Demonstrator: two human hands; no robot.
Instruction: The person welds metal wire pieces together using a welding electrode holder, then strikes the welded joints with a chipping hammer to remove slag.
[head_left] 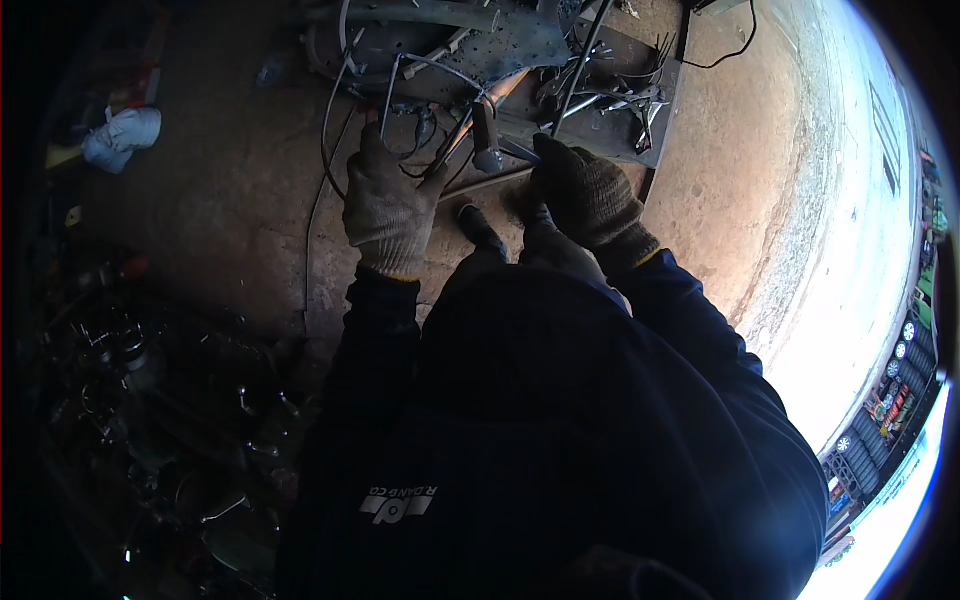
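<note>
My left hand [385, 208], in a knitted work glove with a yellow cuff edge, is held over the near edge of the metal bench [625, 60]. Its index finger points away from me and its thumb stands apart. My right hand [592, 192], gloved alike, is closed round the handle of a hammer. The hammer's grey head [486, 138] sits between my hands, in front of an orange-brown metal bar [505, 88]. A bent thin rod [440, 68] and a dark clamp-like tool [424, 128] are beyond my left fingers. Whether the left fingertips touch anything is unclear.
Several rods and plier-like tools [640, 100] lie at the bench's right side. A cable [326, 150] hangs down at the left. A pale cloth bundle [125, 138] is at far left, and dark machinery with levers [250, 420] stands at lower left. Bright ground lies right.
</note>
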